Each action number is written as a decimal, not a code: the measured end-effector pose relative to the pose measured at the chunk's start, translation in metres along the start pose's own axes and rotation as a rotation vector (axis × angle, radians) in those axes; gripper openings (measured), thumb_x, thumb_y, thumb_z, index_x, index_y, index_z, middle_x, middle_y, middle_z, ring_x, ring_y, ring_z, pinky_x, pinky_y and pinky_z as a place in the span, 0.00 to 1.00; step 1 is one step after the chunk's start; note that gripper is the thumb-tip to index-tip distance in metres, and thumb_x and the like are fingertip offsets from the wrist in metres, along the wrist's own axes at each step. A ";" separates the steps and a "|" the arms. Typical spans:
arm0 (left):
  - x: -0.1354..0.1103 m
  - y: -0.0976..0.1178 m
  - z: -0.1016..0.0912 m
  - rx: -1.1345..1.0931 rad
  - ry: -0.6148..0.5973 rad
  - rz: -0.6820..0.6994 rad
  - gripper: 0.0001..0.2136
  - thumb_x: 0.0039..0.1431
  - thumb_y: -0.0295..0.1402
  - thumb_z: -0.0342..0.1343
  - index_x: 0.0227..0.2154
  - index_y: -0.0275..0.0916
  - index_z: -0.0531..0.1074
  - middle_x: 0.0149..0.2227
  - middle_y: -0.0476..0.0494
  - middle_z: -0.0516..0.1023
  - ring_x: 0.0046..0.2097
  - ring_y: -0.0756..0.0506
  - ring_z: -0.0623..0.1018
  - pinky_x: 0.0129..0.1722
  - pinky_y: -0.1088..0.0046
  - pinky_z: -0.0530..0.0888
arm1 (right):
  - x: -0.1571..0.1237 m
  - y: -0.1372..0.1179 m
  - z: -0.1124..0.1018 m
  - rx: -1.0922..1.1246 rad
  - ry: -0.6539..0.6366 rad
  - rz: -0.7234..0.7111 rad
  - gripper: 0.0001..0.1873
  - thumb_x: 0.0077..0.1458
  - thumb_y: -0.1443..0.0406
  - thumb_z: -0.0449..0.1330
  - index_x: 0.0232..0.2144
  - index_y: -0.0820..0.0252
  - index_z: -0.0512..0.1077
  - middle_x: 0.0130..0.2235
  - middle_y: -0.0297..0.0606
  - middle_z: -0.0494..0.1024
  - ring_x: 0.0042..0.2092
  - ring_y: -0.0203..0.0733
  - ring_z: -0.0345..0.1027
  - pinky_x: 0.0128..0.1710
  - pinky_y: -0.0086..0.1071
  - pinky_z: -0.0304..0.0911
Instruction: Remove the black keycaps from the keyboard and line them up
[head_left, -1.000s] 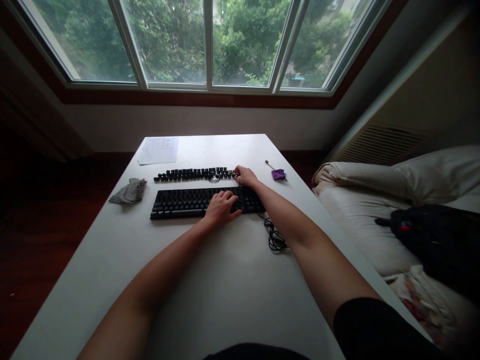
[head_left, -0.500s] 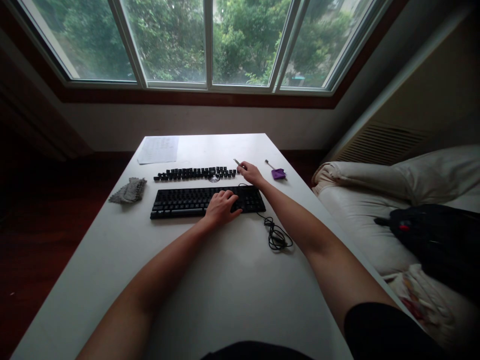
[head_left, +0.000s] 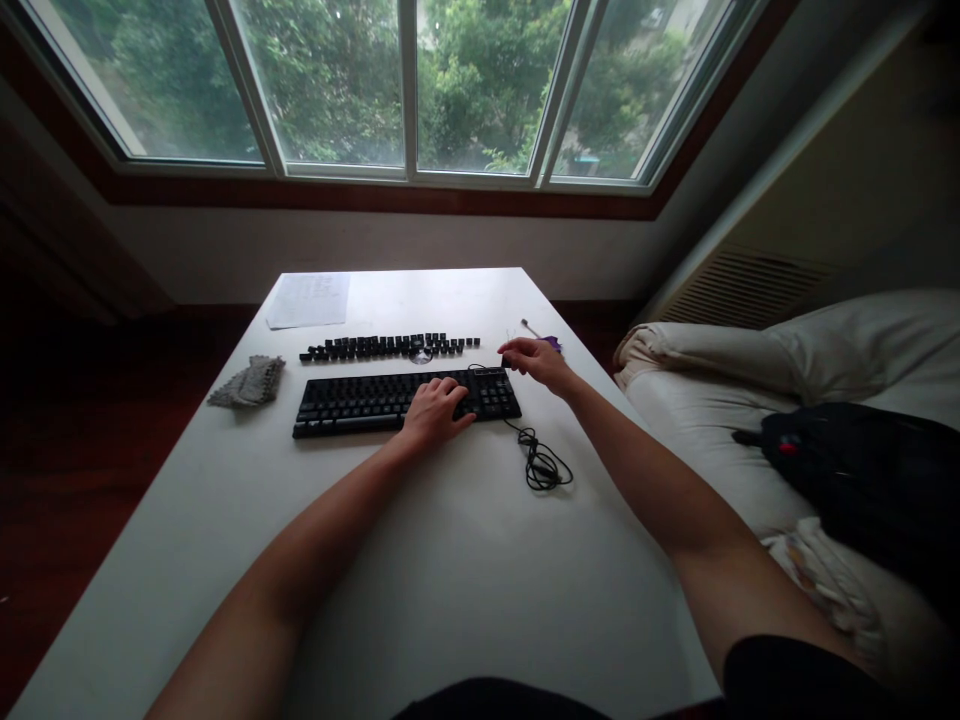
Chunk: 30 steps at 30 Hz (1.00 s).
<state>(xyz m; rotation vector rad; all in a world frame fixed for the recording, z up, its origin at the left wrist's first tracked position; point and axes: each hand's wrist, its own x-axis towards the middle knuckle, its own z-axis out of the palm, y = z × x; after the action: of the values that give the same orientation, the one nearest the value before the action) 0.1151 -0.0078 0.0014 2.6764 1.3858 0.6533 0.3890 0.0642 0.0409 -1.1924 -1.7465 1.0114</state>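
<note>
A black keyboard (head_left: pixel 360 400) lies across the white table (head_left: pixel 465 580). My left hand (head_left: pixel 435 412) rests on its right half, fingers loosely bent and lying on the keys, holding nothing. My right hand (head_left: pixel 537 362) hovers just past the keyboard's far right corner, fingers pinched on a small dark thing that I cannot make out. Behind the keyboard runs a row of loose black keycaps (head_left: pixel 386 347) with a small clear round piece among them. A purple item (head_left: pixel 553 342) with a thin stem peeks out behind my right hand.
The keyboard's cable (head_left: pixel 541 467) lies coiled to its right. A grey cloth (head_left: pixel 249 383) sits at the left edge, a paper sheet (head_left: pixel 307 300) at the far left corner. A bed with a pillow (head_left: pixel 847 335) and a black bag (head_left: pixel 862 475) borders the table's right side.
My right hand left the right end of the keycap row, lifted a thin tool half a second ago, then moved right and nearer to the keyboard's corner. The left hand stayed put.
</note>
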 end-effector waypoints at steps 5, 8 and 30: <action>0.000 -0.001 0.000 0.003 0.001 0.006 0.20 0.61 0.47 0.59 0.52 0.45 0.73 0.52 0.40 0.73 0.53 0.38 0.70 0.52 0.58 0.68 | 0.002 0.008 -0.002 0.058 0.006 -0.024 0.24 0.51 0.48 0.68 0.40 0.61 0.78 0.34 0.40 0.80 0.31 0.39 0.73 0.28 0.33 0.69; 0.000 -0.002 0.001 0.005 0.005 0.006 0.20 0.61 0.47 0.60 0.52 0.45 0.73 0.52 0.40 0.73 0.53 0.38 0.70 0.52 0.58 0.68 | 0.005 0.011 -0.001 0.076 -0.001 -0.019 0.24 0.50 0.48 0.69 0.40 0.61 0.78 0.33 0.40 0.79 0.30 0.39 0.74 0.29 0.33 0.70; -0.001 -0.002 0.002 -0.003 0.014 0.014 0.20 0.61 0.47 0.59 0.52 0.44 0.72 0.52 0.40 0.73 0.52 0.38 0.70 0.52 0.58 0.68 | -0.016 -0.007 0.007 -0.167 -0.133 -0.081 0.17 0.56 0.51 0.65 0.37 0.58 0.79 0.35 0.40 0.81 0.33 0.43 0.77 0.31 0.36 0.76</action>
<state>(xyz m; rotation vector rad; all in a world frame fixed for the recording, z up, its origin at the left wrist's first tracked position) 0.1139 -0.0066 -0.0016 2.6874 1.3694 0.6761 0.3848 0.0459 0.0417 -1.1689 -2.0000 0.9300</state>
